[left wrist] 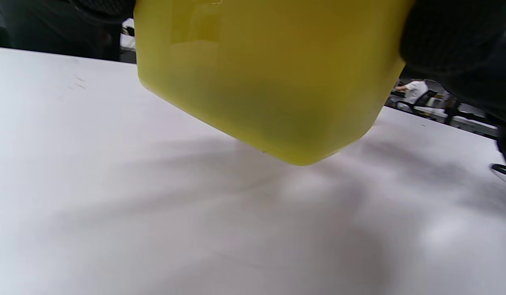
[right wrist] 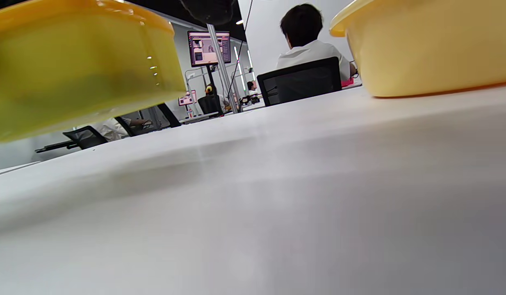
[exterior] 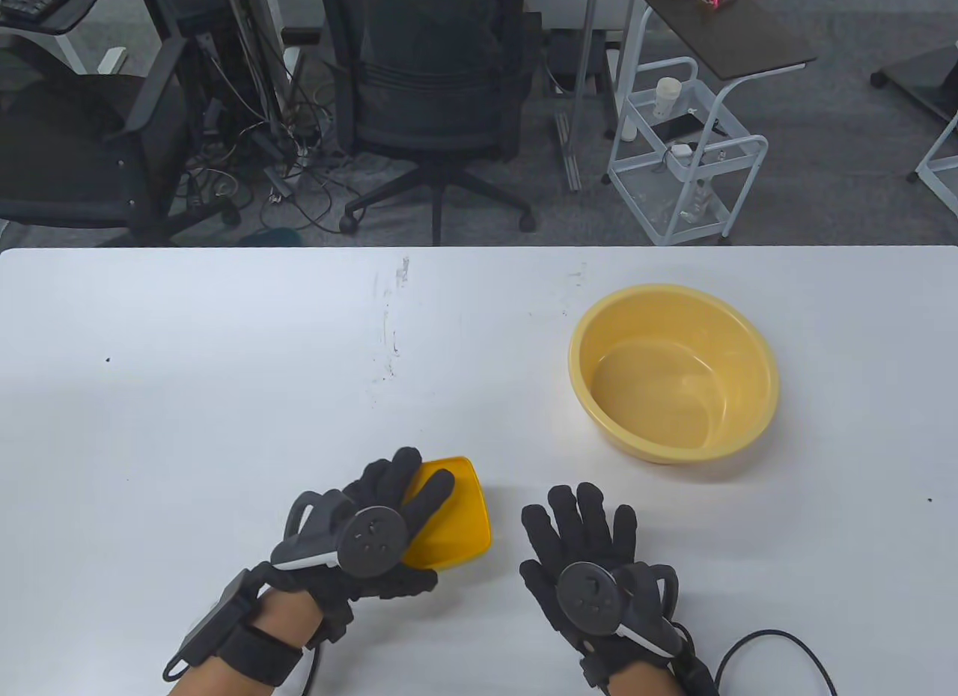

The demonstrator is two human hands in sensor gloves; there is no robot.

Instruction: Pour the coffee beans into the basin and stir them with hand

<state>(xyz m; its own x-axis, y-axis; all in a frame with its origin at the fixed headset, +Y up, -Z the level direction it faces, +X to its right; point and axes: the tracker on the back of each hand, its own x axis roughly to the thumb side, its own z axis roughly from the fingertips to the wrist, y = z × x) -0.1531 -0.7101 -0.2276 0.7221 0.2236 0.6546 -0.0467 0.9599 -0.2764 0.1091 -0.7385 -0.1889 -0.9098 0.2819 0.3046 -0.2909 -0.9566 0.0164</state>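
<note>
A yellow box with a yellow lid (exterior: pixel 456 520) is held tilted just above the white table, near the front edge; its underside (left wrist: pixel 269 78) fills the left wrist view and it shows at the left (right wrist: pixel 72 69) of the right wrist view. My left hand (exterior: pixel 389 516) grips it from above, fingers over the lid and thumb below. No coffee beans are visible. The pale yellow basin (exterior: pixel 673 374) stands empty at the right; its wall (right wrist: pixel 433 49) shows in the right wrist view. My right hand (exterior: pixel 584 535) lies flat on the table, fingers spread, right of the box.
White table (exterior: pixel 224 397) with a few dark specks. Behind its far edge stand office chairs (exterior: pixel 434 75), cables and a white trolley (exterior: pixel 681 150). A black cable (exterior: pixel 778 651) trails from my right wrist. People sit at distant desks (right wrist: pixel 306 61).
</note>
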